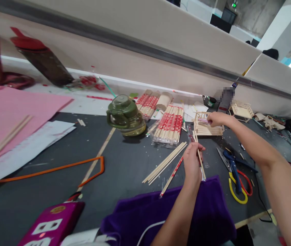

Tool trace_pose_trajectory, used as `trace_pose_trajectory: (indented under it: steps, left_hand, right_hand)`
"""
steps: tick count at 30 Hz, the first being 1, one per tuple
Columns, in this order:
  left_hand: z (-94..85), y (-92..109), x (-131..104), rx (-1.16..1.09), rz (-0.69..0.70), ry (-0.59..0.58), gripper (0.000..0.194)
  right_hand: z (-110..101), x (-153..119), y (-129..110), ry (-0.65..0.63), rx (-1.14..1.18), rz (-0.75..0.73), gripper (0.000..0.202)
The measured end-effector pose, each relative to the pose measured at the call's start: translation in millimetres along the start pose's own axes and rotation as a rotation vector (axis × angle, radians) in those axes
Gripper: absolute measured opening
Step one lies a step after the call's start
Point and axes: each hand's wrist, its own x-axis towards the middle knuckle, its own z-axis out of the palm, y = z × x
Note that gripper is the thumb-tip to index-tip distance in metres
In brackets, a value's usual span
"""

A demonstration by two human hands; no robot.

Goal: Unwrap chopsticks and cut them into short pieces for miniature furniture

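My left hand (192,160) is closed around a couple of thin wooden chopsticks (200,160), which point up and away from me. Further off on the right, my right hand (216,119) reaches over a small frame built of wooden sticks (209,130). Its fingers are curled together at the frame's upper part, and what lies between them is too small to make out. Left of my left hand lie several loose chopsticks (164,163) and one chopstick in a red-printed wrapper (171,176). A purple cloth (212,205) spreads beneath my left forearm.
Wrapped chopstick bundles (169,124) lie behind, beside a green-lidded teapot (125,118). Scissors (237,188) and blue-handled pliers (235,167) rest on the right. A purple power strip (53,222), orange frame (101,164) and pink paper (19,106) occupy the left. A partition (135,75) borders the back.
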Motion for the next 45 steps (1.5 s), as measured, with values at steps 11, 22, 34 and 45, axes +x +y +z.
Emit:
trace_pose_trajectory:
  steps: [11, 22, 34, 45]
  left_hand:
    - [0.3, 2.3, 0.3, -0.024, 0.001, 0.000, 0.022]
    - [-0.4, 4.1, -0.8, -0.026, -0.013, 0.004, 0.023]
    - [-3.3, 7.2, 1.9, -0.042, -0.031, 0.041, 0.022]
    - [1.8, 3.7, 4.7, 0.004, 0.058, 0.004, 0.014]
  right_hand:
    - [-10.6, -11.0, 11.1, 0.021, 0.046, -0.042, 0.008]
    - [-48.0, 78.0, -4.4, 0.278, 0.055, 0.098, 0.024]
    - [-36.5, 98.0, 3.0, 0.322, 0.112, 0.186, 0.028]
    - [61.9, -57.7, 49.2, 0.449, 0.780, 0.456, 0.037]
